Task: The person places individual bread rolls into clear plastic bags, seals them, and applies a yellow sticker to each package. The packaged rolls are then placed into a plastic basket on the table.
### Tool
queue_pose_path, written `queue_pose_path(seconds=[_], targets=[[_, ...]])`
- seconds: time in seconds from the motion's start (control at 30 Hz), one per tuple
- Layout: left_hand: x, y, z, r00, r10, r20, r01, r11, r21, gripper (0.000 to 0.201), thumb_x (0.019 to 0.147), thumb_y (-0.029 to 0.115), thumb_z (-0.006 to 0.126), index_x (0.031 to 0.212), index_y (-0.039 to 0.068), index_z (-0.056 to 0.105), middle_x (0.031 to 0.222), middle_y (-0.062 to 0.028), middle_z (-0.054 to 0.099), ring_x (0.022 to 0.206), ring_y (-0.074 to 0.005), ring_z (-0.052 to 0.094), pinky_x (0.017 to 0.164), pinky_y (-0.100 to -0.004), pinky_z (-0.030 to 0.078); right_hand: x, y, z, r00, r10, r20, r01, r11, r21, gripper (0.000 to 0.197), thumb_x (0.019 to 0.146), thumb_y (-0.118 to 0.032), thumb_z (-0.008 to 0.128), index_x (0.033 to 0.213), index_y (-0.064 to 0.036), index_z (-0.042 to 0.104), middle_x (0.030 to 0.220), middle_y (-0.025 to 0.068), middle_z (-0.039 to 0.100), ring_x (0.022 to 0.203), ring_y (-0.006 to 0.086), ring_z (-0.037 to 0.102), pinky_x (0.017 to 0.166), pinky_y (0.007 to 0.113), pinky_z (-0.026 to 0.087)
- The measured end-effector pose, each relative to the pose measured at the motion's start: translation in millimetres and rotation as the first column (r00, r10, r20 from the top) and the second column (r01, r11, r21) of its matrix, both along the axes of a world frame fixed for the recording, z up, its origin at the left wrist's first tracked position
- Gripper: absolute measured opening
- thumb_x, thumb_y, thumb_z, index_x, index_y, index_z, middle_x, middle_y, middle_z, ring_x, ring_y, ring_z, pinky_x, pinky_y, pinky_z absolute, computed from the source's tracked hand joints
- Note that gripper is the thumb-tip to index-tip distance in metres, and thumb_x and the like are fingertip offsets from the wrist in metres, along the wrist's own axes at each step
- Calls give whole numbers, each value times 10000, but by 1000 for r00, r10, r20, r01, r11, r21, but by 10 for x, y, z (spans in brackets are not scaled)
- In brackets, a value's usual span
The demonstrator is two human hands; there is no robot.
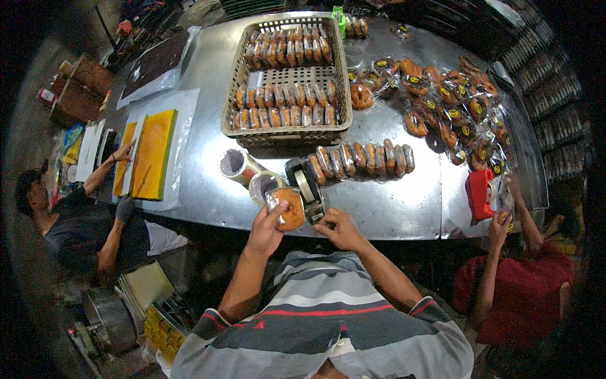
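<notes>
My left hand (265,230) is closed on a ring doughnut (291,211) in clear wrapping, held upright at the table's near edge. Just right of it stands a black tape dispenser (305,189) with a roll of tape in it. My right hand (341,228) is pinched at the dispenser's near end; whatever lies between the fingertips is too small to make out. Beyond the dispenser, a row of wrapped doughnuts (363,160) stands on edge, leaning against one another. Two wide rolls, a larger roll (243,167) and a smaller roll (260,187), sit left of the dispenser.
A plastic crate (287,136) with rows of wrapped doughnuts stands on the metal table (199,170). Loose wrapped doughnuts (451,110) with round labels pile up at right. One co-worker (517,278) sits there by a red tape dispenser (480,194); another (69,221) handles yellow cake (154,155) at left.
</notes>
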State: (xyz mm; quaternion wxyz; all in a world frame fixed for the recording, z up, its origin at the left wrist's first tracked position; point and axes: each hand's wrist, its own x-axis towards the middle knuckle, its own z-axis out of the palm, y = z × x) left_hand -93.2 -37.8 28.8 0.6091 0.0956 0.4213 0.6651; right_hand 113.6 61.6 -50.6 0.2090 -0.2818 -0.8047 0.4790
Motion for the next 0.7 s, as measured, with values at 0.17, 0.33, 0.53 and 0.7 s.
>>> queue_pose_path(seconds=[0.17, 0.33, 0.53, 0.7], targets=[[114, 191, -90, 948, -235, -214, 230, 972, -50, 659, 910, 112, 722, 1470, 7, 391, 1309, -87, 587, 1210, -223, 589, 1015, -393, 500, 301, 346, -90, 934, -49, 355, 101, 986, -132, 376, 897, -370, 733, 847, 3, 722, 837, 186, 689, 721, 325, 655, 697, 411, 516], [496, 486, -205, 865, -418, -280, 403, 908, -109, 717, 877, 49, 731, 1501, 60, 378, 1246, -40, 598, 1085, -162, 593, 893, -319, 509, 180, 484, 1238, 966, 14, -256, -137, 873, -468, 497, 846, -476, 779, 788, 13, 711, 729, 155, 666, 679, 270, 645, 664, 386, 503], [807, 996, -196, 709, -699, -93, 699, 714, -32, 557, 986, 204, 659, 1459, 11, 439, 1332, -110, 607, 1201, -206, 608, 982, -362, 517, 793, 985, 714, 908, -107, 405, 233, 933, -275, 483, 779, -461, 863, 859, -12, 705, 854, 68, 633, 801, 157, 577, 703, 304, 451], [1037, 1621, 58, 788, -597, 150, 616, 764, -193, 499, 1084, 358, 449, 1440, 10, 481, 1376, -146, 587, 1254, -272, 590, 1077, -435, 480, 1139, 1091, 769, 971, -199, -133, 230, 931, 284, 484, 807, -366, 862, 1060, -2, 667, 1036, 127, 669, 1011, 248, 642, 873, 351, 500]])
